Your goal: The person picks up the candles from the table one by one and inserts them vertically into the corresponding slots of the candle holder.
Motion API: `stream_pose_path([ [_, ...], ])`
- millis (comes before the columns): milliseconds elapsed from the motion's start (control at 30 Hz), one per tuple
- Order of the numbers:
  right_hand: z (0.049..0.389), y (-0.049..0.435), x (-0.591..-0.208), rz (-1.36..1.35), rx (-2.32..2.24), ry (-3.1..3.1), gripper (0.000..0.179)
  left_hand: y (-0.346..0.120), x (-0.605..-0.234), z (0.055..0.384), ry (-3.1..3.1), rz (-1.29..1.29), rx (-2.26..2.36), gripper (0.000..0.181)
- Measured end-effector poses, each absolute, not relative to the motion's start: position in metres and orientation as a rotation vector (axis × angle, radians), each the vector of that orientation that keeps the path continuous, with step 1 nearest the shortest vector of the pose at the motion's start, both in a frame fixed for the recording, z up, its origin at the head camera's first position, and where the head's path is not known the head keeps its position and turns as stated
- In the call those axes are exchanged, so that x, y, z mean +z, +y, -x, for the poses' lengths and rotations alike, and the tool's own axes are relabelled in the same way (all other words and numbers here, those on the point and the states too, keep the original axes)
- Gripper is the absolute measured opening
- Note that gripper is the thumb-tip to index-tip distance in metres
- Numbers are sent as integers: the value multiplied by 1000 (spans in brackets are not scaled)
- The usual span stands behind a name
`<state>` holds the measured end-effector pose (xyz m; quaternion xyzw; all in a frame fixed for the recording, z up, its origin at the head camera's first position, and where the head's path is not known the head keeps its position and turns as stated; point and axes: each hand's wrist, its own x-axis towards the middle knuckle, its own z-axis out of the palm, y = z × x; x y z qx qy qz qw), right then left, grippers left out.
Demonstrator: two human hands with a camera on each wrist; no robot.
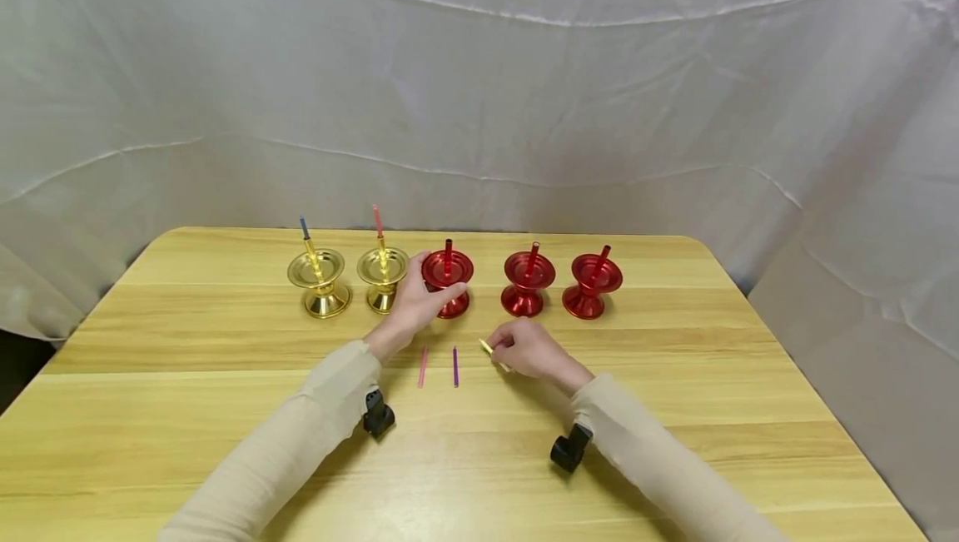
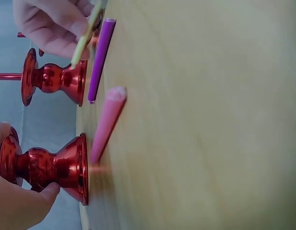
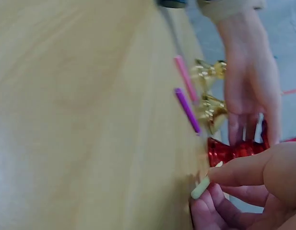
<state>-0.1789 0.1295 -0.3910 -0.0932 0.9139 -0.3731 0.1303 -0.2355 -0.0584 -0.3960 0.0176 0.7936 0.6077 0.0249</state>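
My left hand (image 1: 412,302) grips the leftmost red candle holder (image 1: 454,305), which stands upright on the table. The left wrist view shows the thumb against its stem and a finger at its dish. My right hand (image 1: 528,349) pinches a thin pale yellow candle (image 3: 201,188) between thumb and fingers, just above the wood. Between the hands, a pink candle (image 1: 423,367) and a purple candle (image 1: 455,367) lie on the tabletop, apart from each other. The tube of the gripped holder has no candle in it.
Two more red holders (image 1: 522,302) stand to the right, their tubes without candles. At the left, one gold holder (image 1: 326,303) carries a blue candle (image 1: 304,227), the other gold holder (image 1: 380,299) a pink candle (image 1: 378,220). Grey cloth (image 1: 479,109) hangs behind the wooden table (image 1: 674,442).
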Motion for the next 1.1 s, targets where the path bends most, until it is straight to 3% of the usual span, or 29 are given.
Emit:
stream_pose_path([
  [1100, 234, 99, -346, 321, -1728, 2707, 19, -60, -401, 237, 2486, -141, 1888, 78],
])
